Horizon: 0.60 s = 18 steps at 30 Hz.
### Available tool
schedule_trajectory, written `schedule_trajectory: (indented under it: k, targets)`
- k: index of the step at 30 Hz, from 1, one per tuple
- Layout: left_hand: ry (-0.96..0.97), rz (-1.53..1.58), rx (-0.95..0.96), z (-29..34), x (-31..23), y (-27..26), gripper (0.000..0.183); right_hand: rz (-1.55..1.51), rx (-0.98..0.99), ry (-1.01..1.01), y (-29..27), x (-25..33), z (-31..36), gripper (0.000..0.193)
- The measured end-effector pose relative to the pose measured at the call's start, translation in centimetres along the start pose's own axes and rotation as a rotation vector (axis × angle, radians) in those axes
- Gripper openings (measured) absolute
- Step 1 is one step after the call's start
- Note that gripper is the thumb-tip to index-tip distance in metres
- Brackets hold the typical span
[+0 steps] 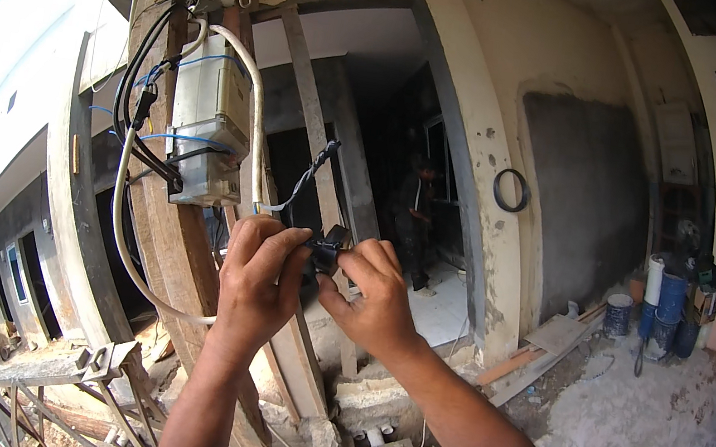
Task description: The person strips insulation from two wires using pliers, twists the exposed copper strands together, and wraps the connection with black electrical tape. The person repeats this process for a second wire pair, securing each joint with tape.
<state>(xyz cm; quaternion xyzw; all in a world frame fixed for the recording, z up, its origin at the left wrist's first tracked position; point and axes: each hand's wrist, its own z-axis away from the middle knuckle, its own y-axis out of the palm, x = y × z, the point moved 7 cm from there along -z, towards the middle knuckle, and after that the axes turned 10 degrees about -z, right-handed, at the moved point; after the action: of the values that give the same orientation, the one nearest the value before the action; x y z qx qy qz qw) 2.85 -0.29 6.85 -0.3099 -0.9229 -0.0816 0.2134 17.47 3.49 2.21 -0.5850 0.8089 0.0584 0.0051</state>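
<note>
In front of me both hands are raised and close together at a small black item that looks like electrical tape. My left hand is closed, its fingertips pinching the left side of it. From the right, the thumb and forefinger of my right hand grip it. Just above my left fingers, a thick white cable comes down with thin coloured wires at its end. A twisted dark wire sticks up from there. What lies behind my left fingers is hidden.
A clear-covered meter box hangs on a wooden post, with black cables beside it. Another person stands in the dark doorway. Blue containers and a bucket stand right; a rough wooden trestle is lower left.
</note>
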Motion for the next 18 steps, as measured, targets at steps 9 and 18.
schedule_trajectory:
  k: [9,18]
  targets:
    - [0.003,0.006,0.009,0.1,0.1,0.2,0.029,-0.116,0.087,-0.131,-2.5,3.6,-3.0,0.022]
    - [0.011,0.017,0.002,-0.1,0.3,0.2,0.024,-0.323,0.005,0.075,-1.1,-2.4,-2.3,0.038]
